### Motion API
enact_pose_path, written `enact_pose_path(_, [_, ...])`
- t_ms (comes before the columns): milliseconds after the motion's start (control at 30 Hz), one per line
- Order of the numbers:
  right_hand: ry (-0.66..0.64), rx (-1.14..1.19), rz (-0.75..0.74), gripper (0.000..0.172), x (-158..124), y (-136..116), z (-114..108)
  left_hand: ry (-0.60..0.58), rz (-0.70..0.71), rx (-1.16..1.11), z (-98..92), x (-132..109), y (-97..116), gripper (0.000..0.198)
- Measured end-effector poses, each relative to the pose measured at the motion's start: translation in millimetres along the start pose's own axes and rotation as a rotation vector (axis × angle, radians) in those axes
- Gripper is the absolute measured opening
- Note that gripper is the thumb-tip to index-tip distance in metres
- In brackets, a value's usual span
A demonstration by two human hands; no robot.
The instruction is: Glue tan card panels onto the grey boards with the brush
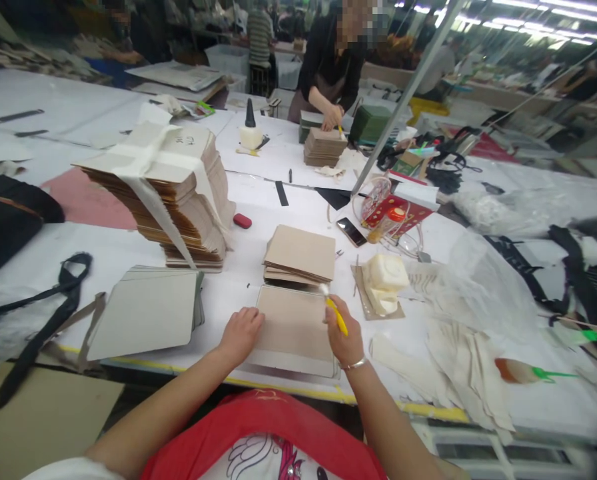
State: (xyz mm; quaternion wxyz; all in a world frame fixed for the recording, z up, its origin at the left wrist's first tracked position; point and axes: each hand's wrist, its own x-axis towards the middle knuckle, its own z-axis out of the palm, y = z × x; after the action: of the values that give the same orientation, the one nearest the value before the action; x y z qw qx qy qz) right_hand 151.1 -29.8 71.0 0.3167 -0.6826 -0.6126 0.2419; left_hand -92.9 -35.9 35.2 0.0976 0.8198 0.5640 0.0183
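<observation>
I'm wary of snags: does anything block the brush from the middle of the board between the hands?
Nothing visible does. The right hand holds the brush near the far right corner of the board; the left hand rests at its left edge.

I get pale, even light on the desk point(252, 198), with tube lights point(578, 15) glaring at upper right. The upper left sits dim and soft; my view blurs and stretches toward the edges.
</observation>
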Motion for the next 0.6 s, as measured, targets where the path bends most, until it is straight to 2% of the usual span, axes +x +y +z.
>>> enact_pose_path(67, [-0.111, 0.364, 0.121, 0.047, 11, -21, 23, 0.006, 0.187, -0.011, 2.0, 0, 10, 0.029])
enact_pose_path(133, [-0.249, 0.585, 0.261, 0.046, 23, -35, 51, -0.018, 0.300, -0.034, 5.0, 0, 17, 0.029])
enact_pose_path(200, [-0.262, 0.665, 0.366, 0.040, 33, -38, 73, -0.064, 0.335, -0.040, 7.3, 0, 22, 0.027])
enact_pose_path(267, [-0.205, 0.672, 0.444, 0.033, 38, -29, 80, -0.088, 0.342, -0.032, 9.3, -2, 22, 0.027])
enact_pose_path(367, [-0.092, 0.651, 0.523, 0.025, 36, 2, 59, -0.073, 0.356, -0.022, 15.8, -3, 19, 0.031])
enact_pose_path(467, [0.046, 0.606, 0.567, 0.025, 17, 42, 12, -0.053, 0.371, -0.013, 26.9, -1, 14, 0.032])
enact_pose_path(600, [0.204, 0.511, 0.550, 0.036, -27, 98, -44, -0.027, 0.404, -0.027, 35.5, 2, 13, 0.030])
